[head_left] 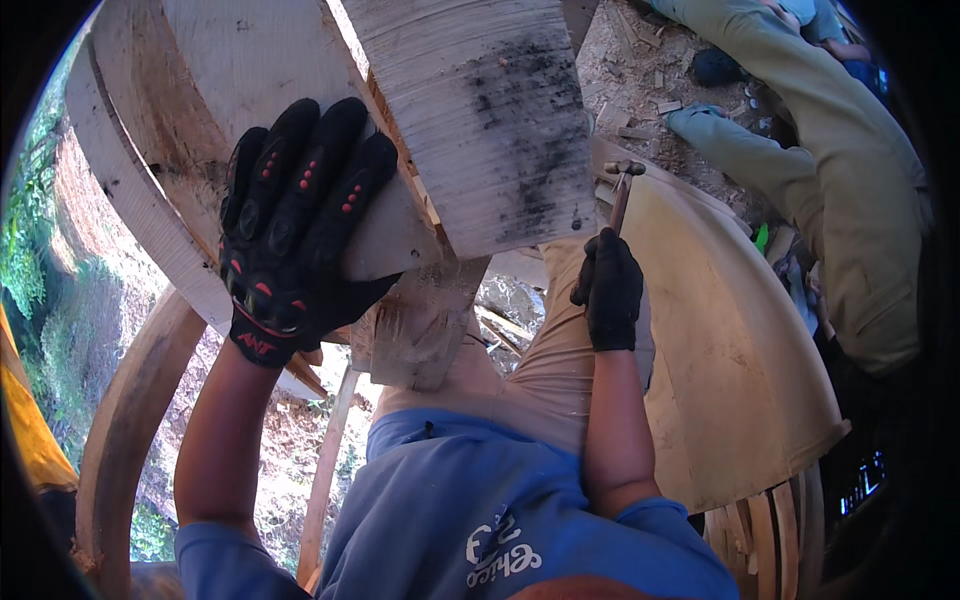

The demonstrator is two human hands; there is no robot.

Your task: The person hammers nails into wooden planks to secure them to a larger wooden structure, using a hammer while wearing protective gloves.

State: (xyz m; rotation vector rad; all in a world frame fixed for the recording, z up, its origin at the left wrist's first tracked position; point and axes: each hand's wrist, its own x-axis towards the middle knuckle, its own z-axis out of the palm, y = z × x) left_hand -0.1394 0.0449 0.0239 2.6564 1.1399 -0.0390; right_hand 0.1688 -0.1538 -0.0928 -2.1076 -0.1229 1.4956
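My left hand [300, 225], in a black glove with red dots, lies with its fingers stretched out on a pale wooden plank [270, 70]. Beside it, across a narrow gap, is a wider plank [480, 120] with dark stains near its end. In its black glove, my right hand [608, 285] is wrapped round the handle of a hammer [626, 178]. The hammer's head points away from me, just right of the stained plank and apart from it. A short wooden block [425, 320] shows beneath the plank ends, above my lap.
A broad curved wooden panel [740, 330] spreads out at my right. Beyond it, another person's trousered legs [850, 170] are over ground strewn with wood chips [640, 70]. A curved timber [140, 420] rises at my left, with greenery outside and something yellow [35, 420] at the edge.
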